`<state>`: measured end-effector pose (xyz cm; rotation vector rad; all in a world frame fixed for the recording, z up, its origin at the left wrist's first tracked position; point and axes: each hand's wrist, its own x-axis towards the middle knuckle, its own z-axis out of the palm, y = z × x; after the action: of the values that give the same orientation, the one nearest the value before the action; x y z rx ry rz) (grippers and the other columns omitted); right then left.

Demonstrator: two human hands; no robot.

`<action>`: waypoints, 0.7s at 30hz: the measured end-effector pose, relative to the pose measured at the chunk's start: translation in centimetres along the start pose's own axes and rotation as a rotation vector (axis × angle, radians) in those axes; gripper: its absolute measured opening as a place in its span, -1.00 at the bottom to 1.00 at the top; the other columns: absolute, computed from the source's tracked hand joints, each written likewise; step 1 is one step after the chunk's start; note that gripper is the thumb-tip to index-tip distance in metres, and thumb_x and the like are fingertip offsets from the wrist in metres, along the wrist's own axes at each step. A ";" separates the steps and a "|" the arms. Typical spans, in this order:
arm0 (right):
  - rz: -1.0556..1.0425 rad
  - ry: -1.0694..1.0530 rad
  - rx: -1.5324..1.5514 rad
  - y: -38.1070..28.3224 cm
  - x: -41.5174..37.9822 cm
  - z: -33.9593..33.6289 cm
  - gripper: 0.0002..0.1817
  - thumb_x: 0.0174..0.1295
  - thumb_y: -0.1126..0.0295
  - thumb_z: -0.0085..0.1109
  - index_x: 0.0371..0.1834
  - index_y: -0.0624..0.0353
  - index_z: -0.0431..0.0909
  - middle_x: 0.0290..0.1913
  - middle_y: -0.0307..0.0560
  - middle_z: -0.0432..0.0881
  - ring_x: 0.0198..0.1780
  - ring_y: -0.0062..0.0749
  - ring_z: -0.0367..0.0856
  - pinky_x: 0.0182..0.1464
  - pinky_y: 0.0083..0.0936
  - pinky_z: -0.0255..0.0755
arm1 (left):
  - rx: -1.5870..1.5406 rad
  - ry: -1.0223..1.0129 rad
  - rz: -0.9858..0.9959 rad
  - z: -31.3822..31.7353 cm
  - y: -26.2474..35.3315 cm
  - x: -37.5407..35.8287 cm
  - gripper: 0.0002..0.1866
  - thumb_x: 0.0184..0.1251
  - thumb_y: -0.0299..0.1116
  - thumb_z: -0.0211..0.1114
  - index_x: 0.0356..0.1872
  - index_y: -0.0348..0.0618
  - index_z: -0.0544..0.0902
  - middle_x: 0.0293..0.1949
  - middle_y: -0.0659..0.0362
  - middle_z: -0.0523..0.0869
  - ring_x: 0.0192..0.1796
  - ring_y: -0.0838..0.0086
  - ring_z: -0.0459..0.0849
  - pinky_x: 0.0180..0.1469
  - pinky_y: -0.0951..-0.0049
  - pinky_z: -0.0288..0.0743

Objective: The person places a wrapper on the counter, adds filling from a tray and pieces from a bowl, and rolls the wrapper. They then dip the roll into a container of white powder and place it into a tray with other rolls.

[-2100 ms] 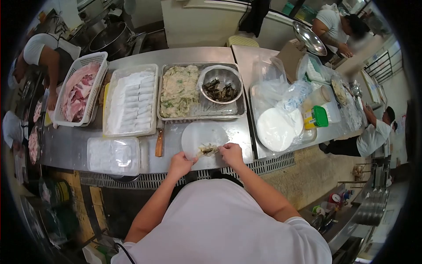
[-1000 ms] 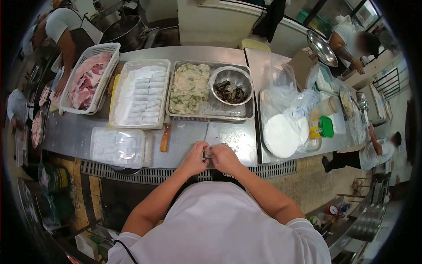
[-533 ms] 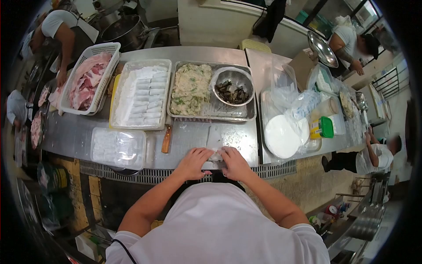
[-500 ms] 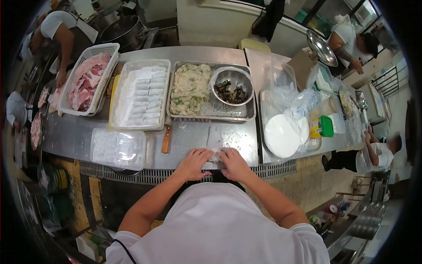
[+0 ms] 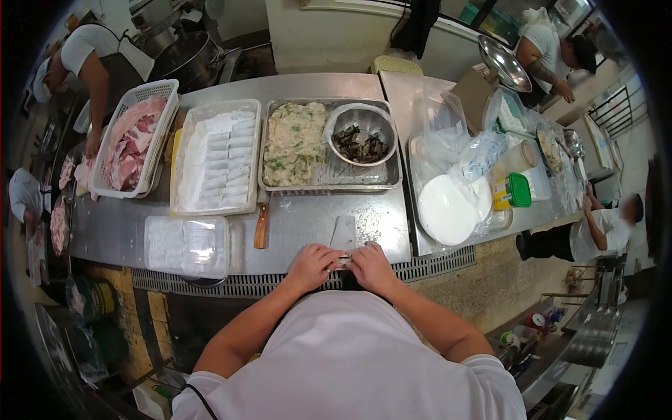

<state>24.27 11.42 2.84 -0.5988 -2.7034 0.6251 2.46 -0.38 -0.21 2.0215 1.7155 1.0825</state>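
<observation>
Close together at the table's front edge, my left hand (image 5: 312, 267) and my right hand (image 5: 374, 267) pinch a small pale roll (image 5: 344, 260) between them. A flat blade (image 5: 344, 232) lies on the steel just beyond my fingers. Further back, a steel tray (image 5: 350, 186) holds a pale green-flecked filling (image 5: 295, 140) and a metal bowl (image 5: 336, 115) of dark pieces. To its left, a white tub (image 5: 180, 192) contains rows of white rolls (image 5: 229, 159). A wooden handle (image 5: 261, 225) sits in front of them.
A lidded clear box (image 5: 186, 245) is at the front left, with a basket of raw meat (image 5: 133, 143) behind it. On the right are white round sheets (image 5: 446, 211), plastic bags and a green-lidded tub (image 5: 517, 190). Other people stand at both sides.
The view has shifted slightly. My hands have lifted the pale roll a little toward me, and more of the flat blade shows beyond my fingers.
</observation>
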 end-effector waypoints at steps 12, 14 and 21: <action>-0.018 0.074 -0.054 -0.3 2.4 0.1 -0.75 0.25 0.42 0.40 -0.02 0.19 0.74 -0.07 0.03 0.65 0.07 0.04 0.62 0.18 -0.07 0.48 | 0.105 -0.018 -0.236 0.4 0.1 3.3 -0.90 0.39 -0.37 0.50 -0.14 0.01 0.88 -0.16 0.17 0.72 0.01 0.13 0.65 0.12 0.11 0.53; -0.103 0.040 -0.093 -0.8 2.4 -0.3 -0.74 0.23 0.42 0.38 -0.02 0.20 0.72 -0.06 0.03 0.64 0.07 0.02 0.61 0.17 -0.09 0.48 | 0.107 -0.074 -0.272 0.3 -0.2 3.7 -0.93 0.38 -0.37 0.49 -0.18 0.00 0.87 -0.14 0.16 0.73 0.03 0.12 0.65 0.11 0.10 0.54; -0.120 -0.029 -0.172 0.3 3.1 -0.2 -0.77 0.35 0.37 0.31 -0.01 0.21 0.71 -0.07 0.00 0.66 0.04 0.00 0.63 0.16 -0.11 0.49 | -0.001 -0.035 -0.031 -1.7 -0.1 3.9 -0.72 0.29 -0.42 0.54 0.01 -0.07 0.78 -0.07 0.11 0.76 0.11 0.07 0.69 0.16 0.05 0.59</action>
<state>21.71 13.15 3.51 -0.4662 -2.8147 0.3759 1.30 2.85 2.32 1.9944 1.7228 1.0326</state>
